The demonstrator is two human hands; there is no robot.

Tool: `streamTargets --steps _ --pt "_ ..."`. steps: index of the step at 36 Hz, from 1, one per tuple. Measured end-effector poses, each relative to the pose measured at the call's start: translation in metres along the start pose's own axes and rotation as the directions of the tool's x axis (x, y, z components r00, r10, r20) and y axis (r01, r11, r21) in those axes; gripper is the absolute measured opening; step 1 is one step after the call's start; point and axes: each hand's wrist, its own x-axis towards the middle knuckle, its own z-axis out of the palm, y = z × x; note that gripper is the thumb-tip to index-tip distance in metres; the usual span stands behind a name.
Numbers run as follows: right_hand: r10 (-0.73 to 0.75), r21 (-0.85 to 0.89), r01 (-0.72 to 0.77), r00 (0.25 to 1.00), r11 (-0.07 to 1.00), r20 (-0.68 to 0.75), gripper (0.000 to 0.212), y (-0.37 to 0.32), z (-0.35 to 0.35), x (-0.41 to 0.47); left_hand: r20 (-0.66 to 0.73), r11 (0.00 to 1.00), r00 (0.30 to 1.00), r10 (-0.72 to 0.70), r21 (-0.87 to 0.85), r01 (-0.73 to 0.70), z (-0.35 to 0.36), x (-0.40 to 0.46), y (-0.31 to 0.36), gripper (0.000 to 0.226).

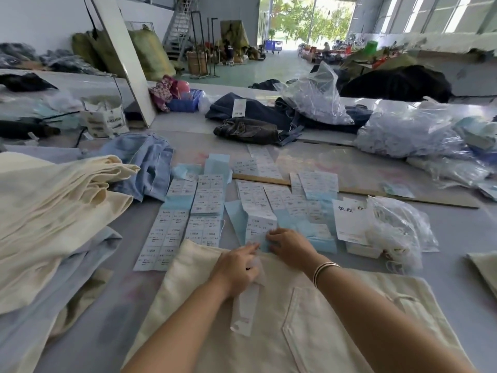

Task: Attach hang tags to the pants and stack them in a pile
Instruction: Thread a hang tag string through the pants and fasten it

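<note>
Cream pants [309,319]: spread flat on the table [457,238] right in front of the person, back pocket up, probably for easy tagging.
Hang tag [246,310]: long white card lying on the pants, gripped by the left hand [236,267].
Right hand [289,244]: fingers curled, picking at a label sheet [259,227] beyond the pants' edge.
Pile [53,211]: folded cream pants, left.
Label sheets [188,211]: laid in rows within reach.
</note>
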Motion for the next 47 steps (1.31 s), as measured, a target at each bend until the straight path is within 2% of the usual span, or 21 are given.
streamTargets --steps 2,4,9,11,13,15,17,19,22,27,31,33,35,40,44,47 --pt "-0.038 -0.053 0.036 0.999 0.998 -0.024 0.033 0.000 -0.001 0.000 0.039 0.998 0.999 0.008 0.058 -0.010 0.000 0.003 0.000 0.066" --pt "-0.067 -0.106 0.061 0.996 0.993 -0.056 0.031 -0.001 0.000 0.000 0.053 0.996 0.999 -0.005 0.092 0.000 0.001 0.006 0.002 0.064" --pt "-0.080 -0.172 0.050 0.983 0.984 -0.168 0.031 -0.008 0.010 0.004 0.028 0.997 0.998 -0.059 0.042 0.058 0.001 0.007 0.006 0.070" --pt "-0.027 -0.113 0.004 0.980 0.994 -0.197 0.027 -0.010 0.011 0.008 0.015 0.998 0.997 -0.070 0.001 0.070 0.002 0.005 0.006 0.072" --pt "0.028 0.023 -0.024 0.980 0.999 -0.197 0.023 -0.008 0.011 0.011 -0.003 0.998 0.998 -0.067 -0.013 0.067 0.003 0.003 0.004 0.071" --pt "0.053 0.170 -0.026 0.986 0.985 -0.159 0.023 -0.002 0.008 0.014 -0.032 0.998 0.998 -0.053 -0.019 0.052 0.006 0.003 0.002 0.059" --pt "0.045 0.240 -0.016 0.992 0.971 -0.116 0.028 0.004 0.005 0.015 -0.038 0.998 0.998 -0.054 -0.031 0.052 0.005 0.002 0.002 0.062" --pt "0.011 0.181 0.001 0.998 0.983 -0.062 0.033 0.010 0.004 0.014 -0.029 0.997 0.998 -0.056 -0.052 0.055 0.004 0.002 0.002 0.068" --pt "-0.027 0.039 0.026 1.000 0.999 0.005 0.039 0.014 0.006 0.011 -0.026 0.994 0.998 -0.063 -0.096 0.060 0.003 0.000 0.003 0.067" --pt "-0.099 -0.050 0.097 0.995 0.994 -0.031 0.035 0.012 0.002 0.013 -0.065 0.990 0.995 -0.070 -0.129 0.062 0.002 -0.002 0.003 0.064" --pt "-0.208 -0.357 0.163 0.974 0.920 -0.090 0.025 0.002 0.002 0.012 -0.080 0.990 0.995 -0.057 -0.134 0.046 0.002 -0.003 0.005 0.059" --pt "-0.237 -0.407 0.172 0.965 0.897 -0.113 0.024 0.000 0.005 0.013 -0.064 0.993 0.997 -0.050 -0.110 0.043 0.003 -0.003 0.004 0.058" --pt "-0.218 -0.354 0.163 0.968 0.921 -0.121 0.026 -0.001 0.004 0.014 -0.055 0.997 0.998 -0.034 -0.072 0.030 0.004 -0.002 0.003 0.059" --pt "-0.108 0.031 0.109 0.993 0.994 -0.040 0.031 0.010 0.004 0.017 -0.069 1.000 0.998 -0.005 -0.004 0.005 0.007 0.000 0.001 0.065" --pt "-0.089 0.055 0.088 0.996 0.995 0.004 0.032 0.017 0.010 0.021 -0.098 1.000 0.995 0.016 -0.008 -0.017 0.009 0.001 0.001 0.065" --pt "-0.054 0.140 0.058 0.998 0.988 -0.035 0.030 0.017 0.010 0.024 -0.127 0.999 0.992 0.013 -0.037 -0.018 0.009 0.000 0.000 0.063"
